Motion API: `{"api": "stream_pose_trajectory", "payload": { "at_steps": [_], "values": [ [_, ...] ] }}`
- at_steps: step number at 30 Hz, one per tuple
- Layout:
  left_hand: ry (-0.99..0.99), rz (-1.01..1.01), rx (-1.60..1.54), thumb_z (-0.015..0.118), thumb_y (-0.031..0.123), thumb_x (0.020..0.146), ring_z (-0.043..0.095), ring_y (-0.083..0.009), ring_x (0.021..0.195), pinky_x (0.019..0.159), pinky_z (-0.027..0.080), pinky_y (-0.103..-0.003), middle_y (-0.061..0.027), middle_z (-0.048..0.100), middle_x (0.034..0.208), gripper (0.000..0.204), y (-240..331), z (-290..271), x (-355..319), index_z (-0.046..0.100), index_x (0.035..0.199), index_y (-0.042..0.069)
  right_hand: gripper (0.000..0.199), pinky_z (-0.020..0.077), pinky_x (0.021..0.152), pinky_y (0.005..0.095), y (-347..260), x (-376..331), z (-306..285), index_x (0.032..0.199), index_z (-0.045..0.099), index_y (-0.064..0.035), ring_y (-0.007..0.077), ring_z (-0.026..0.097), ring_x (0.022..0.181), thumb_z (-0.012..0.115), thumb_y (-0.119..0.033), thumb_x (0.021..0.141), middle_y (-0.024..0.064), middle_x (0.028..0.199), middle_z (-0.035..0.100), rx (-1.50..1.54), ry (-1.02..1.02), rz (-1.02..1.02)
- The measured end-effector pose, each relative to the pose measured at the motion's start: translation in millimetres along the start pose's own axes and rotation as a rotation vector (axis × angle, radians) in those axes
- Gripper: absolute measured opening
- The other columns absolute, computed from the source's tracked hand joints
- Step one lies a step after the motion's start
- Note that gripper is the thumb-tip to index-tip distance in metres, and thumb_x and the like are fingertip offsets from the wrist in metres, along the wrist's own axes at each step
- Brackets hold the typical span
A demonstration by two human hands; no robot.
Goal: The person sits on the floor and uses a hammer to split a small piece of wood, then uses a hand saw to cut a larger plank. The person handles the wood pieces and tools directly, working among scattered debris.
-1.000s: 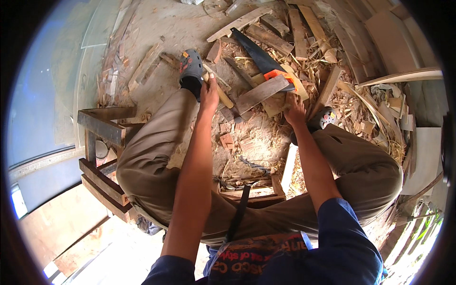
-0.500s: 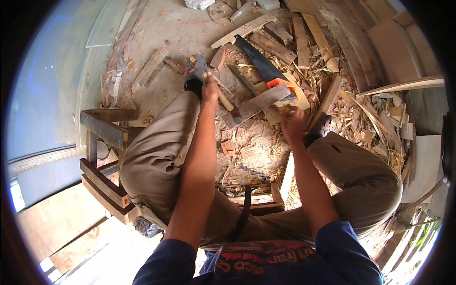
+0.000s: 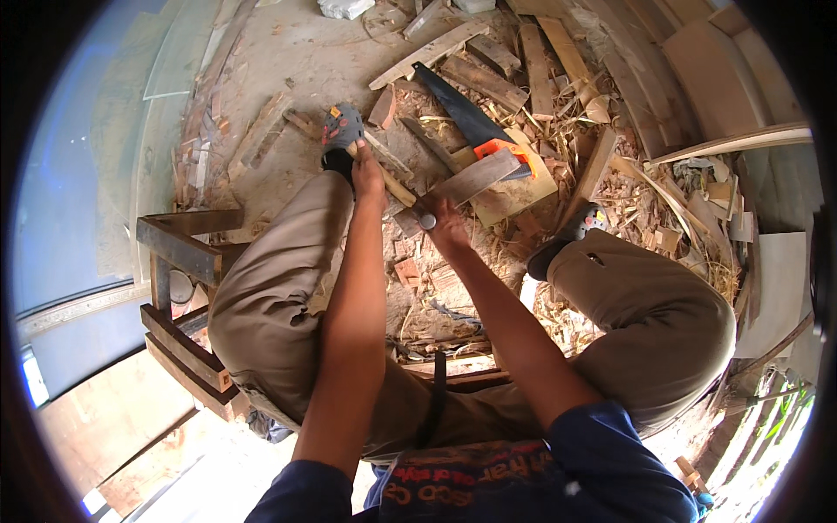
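Far L: dark wood frame (image 3: 179, 248) on the floor, next to the person's L knee. Then grey L shoe (image 3: 342, 125), w/ L hand (image 3: 368, 179) just below it, closed round the wooden handle of the hammer (image 3: 398, 189). Hammer slants down to the R btwn both hands, its head over the near end of a board (image 3: 481, 180). R hand (image 3: 449, 228) is right beside the head, fingers at the board; can't tell if it grips. Saw (image 3: 466, 112), black blade w/ orange handle, lies beyond; board's far end overlaps the handle. Under them, a flat tan pc of wood (image 3: 527, 193). Far R: R shoe (image 3: 586, 222), then misc. scraps (image 3: 667, 209).
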State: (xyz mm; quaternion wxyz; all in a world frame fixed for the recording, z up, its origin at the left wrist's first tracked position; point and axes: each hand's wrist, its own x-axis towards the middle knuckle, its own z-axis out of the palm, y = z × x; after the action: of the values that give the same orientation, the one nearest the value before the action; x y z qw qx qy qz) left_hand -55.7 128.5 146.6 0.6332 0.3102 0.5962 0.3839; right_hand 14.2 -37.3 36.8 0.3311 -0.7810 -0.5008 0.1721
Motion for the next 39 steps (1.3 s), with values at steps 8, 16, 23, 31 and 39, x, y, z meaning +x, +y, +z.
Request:
{"api": "stream_pose_trajectory", "payload": {
  "at_steps": [8,16,23,31,39],
  "values": [
    [0.025,-0.02,0.008,0.053,0.063,0.094,0.059,-0.0181,0.079,0.068,0.052,-0.033,-0.0064,0.057,0.099,0.068,-0.7,-1.7,-17.3,0.051,0.126,0.004,0.099,0.0436,0.105,0.0499,1.0,-18.8,-34.9,0.147,0.028,-0.0033,0.0446,0.043,0.131,0.083,-0.039,0.073,0.0253,0.147,0.033,0.062,-0.1,-0.03],
    [-0.003,0.069,0.043,0.05,0.063,0.096,0.059,-0.0188,0.083,0.073,0.051,-0.035,-0.0067,0.057,0.098,0.068,-19.0,-8.9,-26.0,0.049,0.13,0.003,0.082,0.0419,0.104,0.0484,111.9,-28.8,-109.7,0.146,0.029,-0.001,0.043,0.047,0.126,0.072,-0.022,0.08,0.0263,0.146,0.035,-0.12,-0.038,0.67],
    [-0.027,0.081,0.117,0.048,0.063,0.097,0.061,-0.019,0.084,0.075,0.05,-0.034,-0.0105,0.06,0.1,0.07,-17.7,-10.7,-21.1,0.052,0.127,0.001,0.063,0.0473,0.096,0.0508,137.6,-30.6,-77.4,0.132,0.045,-0.0009,0.0451,0.055,0.116,0.073,-0.023,0.079,0.0251,0.132,0.049,-0.59,0.008,0.535],
    [0.022,-0.173,0.092,0.038,0.069,0.097,0.063,-0.025,0.09,0.083,0.048,-0.046,-0.0101,0.061,0.106,0.072,-10.7,-25.1,28.6,0.054,0.127,0.005,0.056,0.0497,0.09,0.0469,91.2,-37.9,-98.5,0.127,0.05,-0.0056,0.0387,0.059,0.105,0.074,-0.022,0.079,0.0199,0.12,0.055,-0.187,0.034,0.487],
    [0.039,-0.255,0.09,0.036,0.069,0.097,0.063,-0.0261,0.084,0.083,0.048,-0.062,-0.0097,0.058,0.103,0.07,14.8,-12.7,30.0,0.045,0.13,0.008,0.056,0.0485,0.092,0.0493,2.9,-14.0,-74.5,0.129,0.048,-0.006,0.0407,0.056,0.109,0.073,-0.016,0.08,0.021,0.118,0.057,-0.018,0.002,-0.17]
  ]
}}
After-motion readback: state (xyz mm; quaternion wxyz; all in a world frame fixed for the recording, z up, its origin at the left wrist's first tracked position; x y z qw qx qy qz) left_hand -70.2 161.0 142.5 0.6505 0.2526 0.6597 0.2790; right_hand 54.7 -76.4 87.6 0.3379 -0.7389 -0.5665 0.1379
